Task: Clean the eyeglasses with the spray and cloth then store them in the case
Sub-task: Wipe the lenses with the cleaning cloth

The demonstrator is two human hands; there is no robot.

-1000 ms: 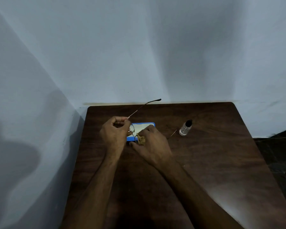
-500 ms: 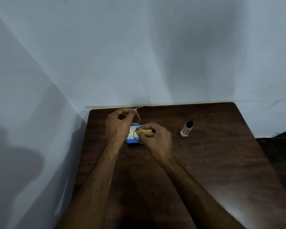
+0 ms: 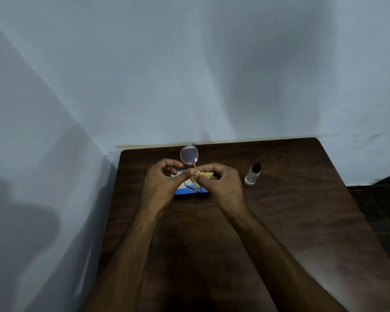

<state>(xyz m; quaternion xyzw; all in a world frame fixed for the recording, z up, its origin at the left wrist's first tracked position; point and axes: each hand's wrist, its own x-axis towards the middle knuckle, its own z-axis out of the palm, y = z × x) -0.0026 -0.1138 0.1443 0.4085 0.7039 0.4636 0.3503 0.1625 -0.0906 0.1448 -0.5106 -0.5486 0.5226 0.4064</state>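
My left hand [image 3: 160, 183] has its grip pinched on the eyeglasses [image 3: 189, 155] at the bridge, thumb and forefinger closed right where the two lenses meet, and my right hand [image 3: 221, 183] is clamped on the yellow cloth [image 3: 206, 175], rubbing the lower lens. Big change from a second ago: the frame has swung up on end, so one lens now stands clear above my knuckles, near the counter's [image 3: 291, 210] far edge, while the other is tucked down in the cloth. The temple arm that stuck out toward the wall is out of sight now. I read that as moving from one lens to the next. The blue case [image 3: 190, 191] waits open beneath my hands, and the spray bottle [image 3: 253, 174] stands upright off to the right, untouched.
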